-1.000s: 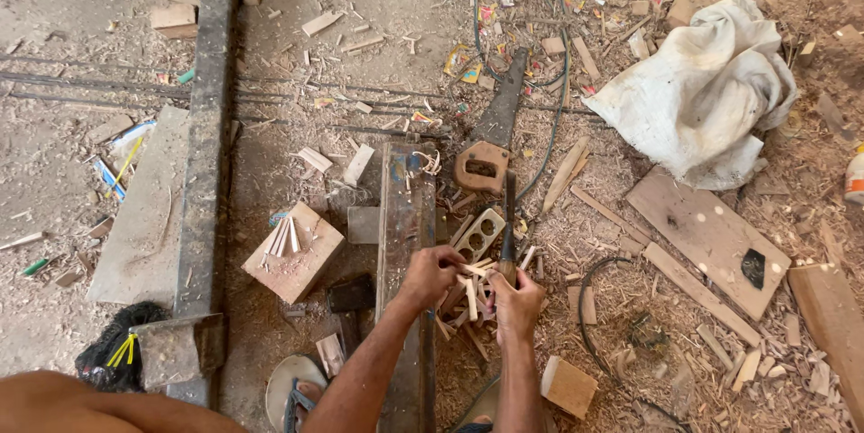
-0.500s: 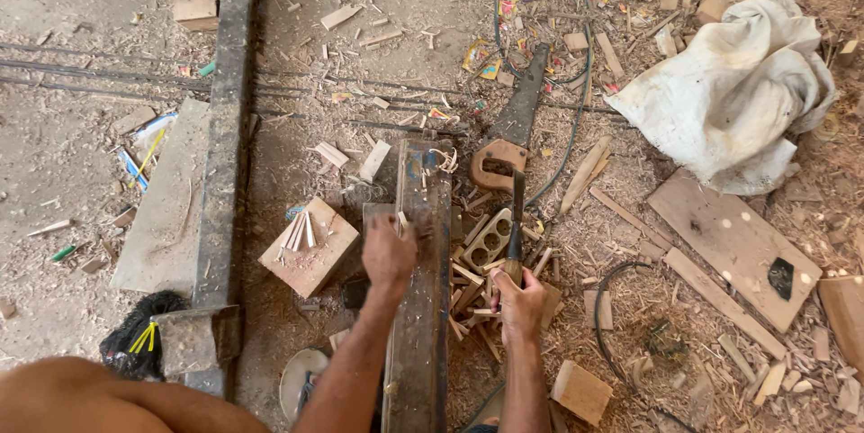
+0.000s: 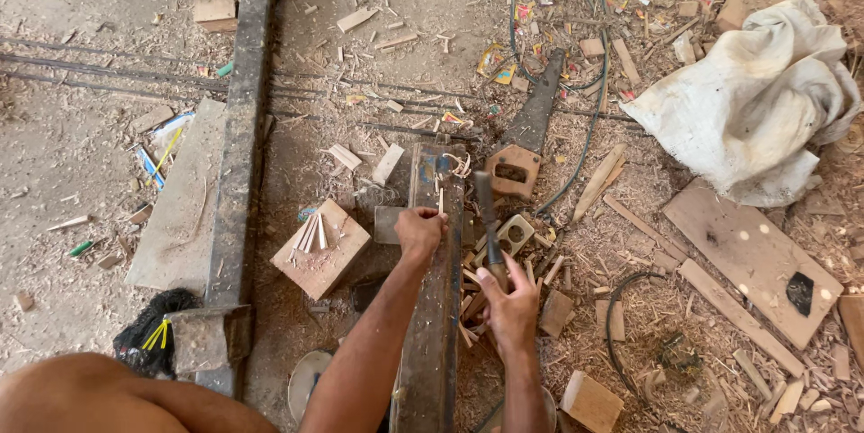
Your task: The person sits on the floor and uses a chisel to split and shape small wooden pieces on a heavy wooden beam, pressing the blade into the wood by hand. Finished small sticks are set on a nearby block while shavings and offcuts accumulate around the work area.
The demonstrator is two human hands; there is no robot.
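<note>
My left hand [image 3: 419, 230] pinches a thin wooden stick [image 3: 440, 201] and holds it upright on the dark worn beam [image 3: 434, 325] that runs toward me. My right hand [image 3: 509, 296] grips the handle of a dark-bladed knife [image 3: 485, 208], whose blade points away from me just right of the beam. A heap of split wooden slivers [image 3: 533, 269] lies on the ground around the right hand. A square wooden block [image 3: 320, 248] left of the beam carries a few finished thin sticks.
A handsaw [image 3: 525, 143] lies beyond the beam. A long dark steel bar [image 3: 234, 154] runs down the left. A white cloth [image 3: 754, 100] and a flat board [image 3: 752, 257] sit to the right. Offcuts, shavings and a cable [image 3: 590, 118] litter the sandy floor.
My left hand has left the sliver pile and moved up-left onto the beam, now standing a thin stick there. My right hand has kept the knife beside the pile.
</note>
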